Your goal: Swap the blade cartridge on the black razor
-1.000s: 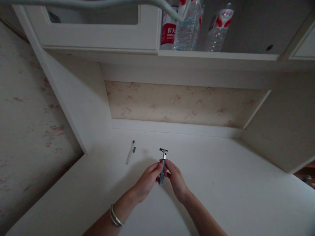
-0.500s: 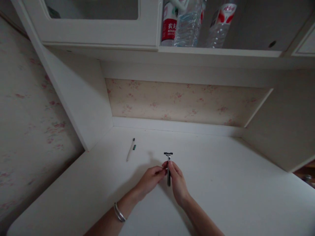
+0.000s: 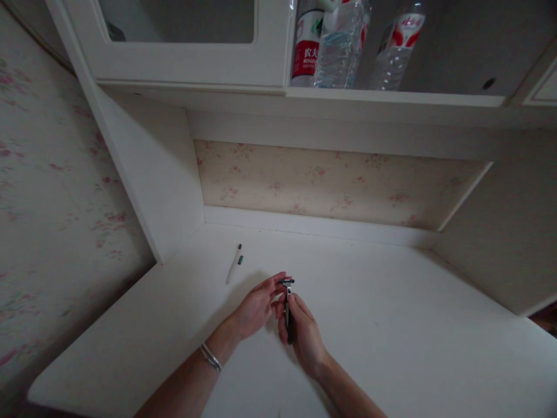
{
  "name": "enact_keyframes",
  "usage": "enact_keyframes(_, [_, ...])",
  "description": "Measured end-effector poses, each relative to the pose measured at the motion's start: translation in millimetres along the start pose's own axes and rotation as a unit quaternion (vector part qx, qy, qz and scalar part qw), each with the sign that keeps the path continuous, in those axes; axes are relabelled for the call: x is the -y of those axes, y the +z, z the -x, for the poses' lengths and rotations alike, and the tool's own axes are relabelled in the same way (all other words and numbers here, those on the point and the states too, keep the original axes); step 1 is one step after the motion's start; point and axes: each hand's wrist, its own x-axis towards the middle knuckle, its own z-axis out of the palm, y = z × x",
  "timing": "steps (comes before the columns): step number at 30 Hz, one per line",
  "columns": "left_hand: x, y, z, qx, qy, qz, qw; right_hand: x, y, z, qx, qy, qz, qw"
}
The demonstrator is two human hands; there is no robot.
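A razor (image 3: 288, 302) with a dark, T-shaped head and a slim handle is held upright over the white desk. My right hand (image 3: 307, 337) is closed around the handle, thumb near its upper part. My left hand (image 3: 256, 307) is to the left of the razor with fingers stretched and apart. Its fingertips reach the left end of the razor head and appear to touch it. Farther back on the left, a white toothbrush (image 3: 232, 267) with dark bristles lies on the desk. Close beside it is a small dark green piece (image 3: 241, 260), too small to name.
The white desk (image 3: 391, 337) runs back to a wallpapered panel (image 3: 322, 180). A shelf edge (image 3: 391, 98) overhangs it, with several plastic bottles (image 3: 337, 58) above. Side panels (image 3: 148, 168) bound the desk at left and right.
The razor has come lower and slightly left, held in my right hand. My left hand's fingers have moved from beside the handle up to the razor head and spread. The view has shifted a little.
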Motion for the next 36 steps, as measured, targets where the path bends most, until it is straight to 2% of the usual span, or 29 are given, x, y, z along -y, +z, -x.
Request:
enact_keyframes(3, [-2.2,0.6,2.1,0.01,-0.003,0.007,1.0,0.5,3.9,2.5,0.016,0.015,-0.003,1.0])
enact_keyframes(8, [-1.2,-0.3,3.7,-0.016,-0.011,0.004,1.0,0.0,3.5,1.6,0.019,0.017,-0.021,0.999])
enact_keyframes(12, [-1.6,-1.4,5.7,0.011,-0.029,0.014,0.999,-1.1,2.7,1.2,0.028,0.035,-0.044,0.998])
enact_keyframes(19, [-1.0,-2.1,7.6,0.023,-0.02,0.019,0.999,3.0,3.5,3.2,0.046,0.046,-0.042,0.997])
enact_keyframes(25, [4.2,-4.3,7.9,0.037,-0.043,0.016,0.998,2.3,4.8,4.5,0.063,0.05,-0.028,0.996])
enact_keyframes(36, [5.3,-5.0,7.0,0.066,-0.033,0.03,0.997,3.2,0.6,5.6,0.076,0.058,-0.035,0.995])
